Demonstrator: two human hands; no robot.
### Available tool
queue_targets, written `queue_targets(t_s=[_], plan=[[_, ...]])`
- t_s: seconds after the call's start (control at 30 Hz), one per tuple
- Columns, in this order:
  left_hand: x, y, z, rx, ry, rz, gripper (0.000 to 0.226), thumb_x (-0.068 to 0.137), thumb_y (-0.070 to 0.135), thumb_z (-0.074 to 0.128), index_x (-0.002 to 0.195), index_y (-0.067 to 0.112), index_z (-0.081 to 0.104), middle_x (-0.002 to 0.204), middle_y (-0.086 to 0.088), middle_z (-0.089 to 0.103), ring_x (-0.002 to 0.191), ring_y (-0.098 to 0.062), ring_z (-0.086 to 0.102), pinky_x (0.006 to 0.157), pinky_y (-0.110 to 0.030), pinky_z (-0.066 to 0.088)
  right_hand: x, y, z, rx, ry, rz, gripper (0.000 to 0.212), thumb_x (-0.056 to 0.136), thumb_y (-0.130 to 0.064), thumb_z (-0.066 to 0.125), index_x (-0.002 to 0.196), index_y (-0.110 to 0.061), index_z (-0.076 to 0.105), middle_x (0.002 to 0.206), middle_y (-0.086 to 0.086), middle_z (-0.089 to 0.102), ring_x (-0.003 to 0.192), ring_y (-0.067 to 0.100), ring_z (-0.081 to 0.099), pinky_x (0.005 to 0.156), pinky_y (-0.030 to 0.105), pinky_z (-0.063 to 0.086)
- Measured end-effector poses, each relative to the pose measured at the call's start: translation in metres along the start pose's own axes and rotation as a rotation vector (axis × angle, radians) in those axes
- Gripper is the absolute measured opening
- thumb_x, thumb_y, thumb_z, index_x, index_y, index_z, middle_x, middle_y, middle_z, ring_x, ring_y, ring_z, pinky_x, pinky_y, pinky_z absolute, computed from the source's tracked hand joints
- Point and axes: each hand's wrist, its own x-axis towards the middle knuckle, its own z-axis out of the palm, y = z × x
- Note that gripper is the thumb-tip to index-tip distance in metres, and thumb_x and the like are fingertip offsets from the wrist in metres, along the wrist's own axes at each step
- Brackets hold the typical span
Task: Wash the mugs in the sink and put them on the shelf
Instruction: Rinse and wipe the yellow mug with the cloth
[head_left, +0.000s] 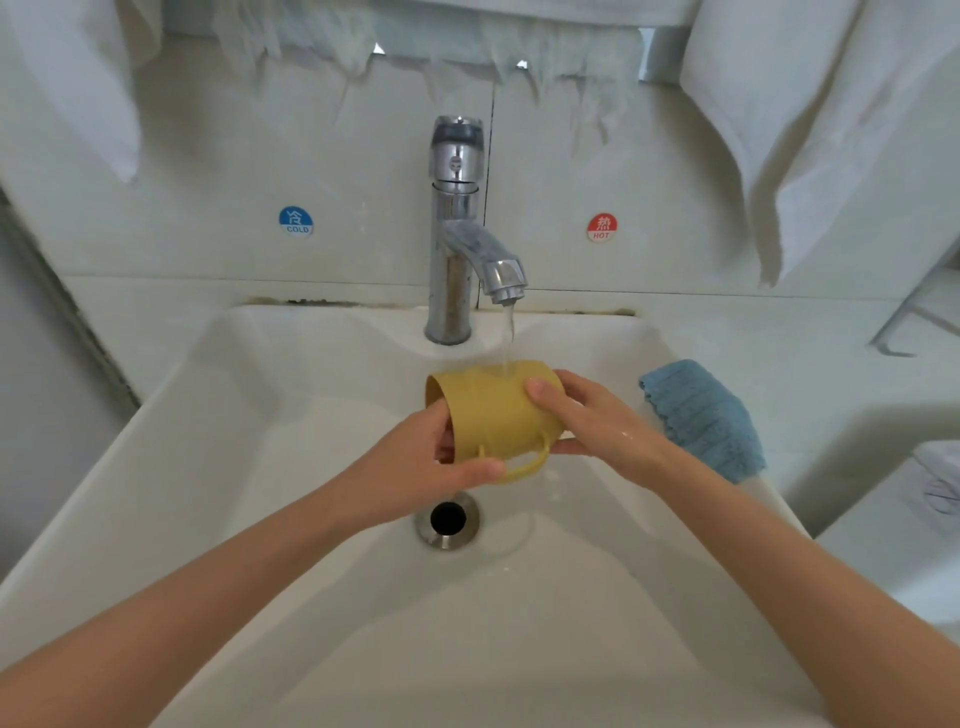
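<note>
Mug (493, 415), yellow, lying on its side at centre, held over white sink (260, 467), drain (448, 518) just below at 6 o'clock. Mouth faces 9 o'clock, handle points to 6 o'clock. Left grip (441, 457) clamped on rim: fingers inside mouth, thumb outside by handle. Right grip (592, 421) clamped round base end, fingers over top, thumb beneath. Water stream (508, 338) from chrome tap (454, 234) at 12 o'clock lands on upper side. Blue cloth (701, 415) on sink rim at 3 o'clock

Matt yellow mug (491, 415) between fingers (545, 397); beyond, polished metal tap (452, 249); beneath, glossy white sink (260, 467); rightward, ribbed blue cloth (701, 415).
</note>
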Motion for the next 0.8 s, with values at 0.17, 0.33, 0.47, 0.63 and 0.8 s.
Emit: queue_targets(t_s=[0.17, 0.33, 0.47, 0.63, 0.8], plan=[[0.001, 0.0, -0.002, -0.218, 0.0, 0.006, 0.038, 0.082, 0.009, 0.063, 0.107, 0.034, 0.049, 0.105, 0.018, 0.064, 0.094, 0.004, 0.064, 0.074, -0.011, 0.049, 0.002, 0.002, 0.005, 0.0, 0.018, 0.101, 0.046, 0.087, -0.059, 0.042, 0.111, -0.022, 0.056, 0.107, 0.002, 0.065, 0.093, 0.017, 0.066, 0.075, 0.03, 0.058], [0.003, -0.005, -0.003, -0.149, -0.022, 0.017, 0.048, 0.081, -0.005, 0.064, 0.111, 0.029, 0.05, 0.106, 0.01, 0.067, 0.097, -0.004, 0.066, 0.081, -0.018, 0.052, 0.003, 0.003, 0.011, -0.188, 0.094, 0.079, 0.05, 0.09, -0.057, 0.041, 0.121, -0.02, 0.053, 0.119, 0.003, 0.059, 0.101, 0.017, 0.06, 0.082, 0.031, 0.054], [0.005, -0.011, 0.002, -0.046, -0.049, 0.043, 0.028, 0.083, 0.003, 0.058, 0.109, 0.011, 0.055, 0.09, -0.009, 0.065, 0.083, -0.014, 0.062, 0.074, -0.027, 0.048, 0.002, -0.007, 0.023, -0.398, 0.055, -0.08, 0.061, 0.079, -0.052, 0.063, 0.132, -0.027, 0.045, 0.124, -0.01, 0.052, 0.112, 0.01, 0.051, 0.093, 0.025, 0.042], [0.005, -0.014, 0.007, -0.034, -0.063, 0.066, 0.024, 0.078, 0.009, 0.053, 0.102, 0.005, 0.055, 0.073, -0.009, 0.051, 0.07, -0.019, 0.048, 0.067, -0.033, 0.041, 0.003, -0.008, 0.025, -0.378, -0.119, -0.073, 0.042, 0.085, -0.046, 0.059, 0.125, -0.032, 0.055, 0.115, -0.013, 0.06, 0.107, 0.006, 0.056, 0.093, 0.02, 0.042], [0.006, -0.007, -0.004, -0.126, -0.036, 0.064, 0.041, 0.089, -0.011, 0.05, 0.112, 0.023, 0.054, 0.084, 0.011, 0.071, 0.083, -0.002, 0.065, 0.075, -0.014, 0.049, 0.003, -0.011, 0.006, -0.211, 0.005, -0.06, 0.029, 0.098, -0.042, 0.035, 0.105, -0.037, 0.062, 0.092, -0.02, 0.06, 0.084, -0.002, 0.056, 0.068, 0.004, 0.042]])
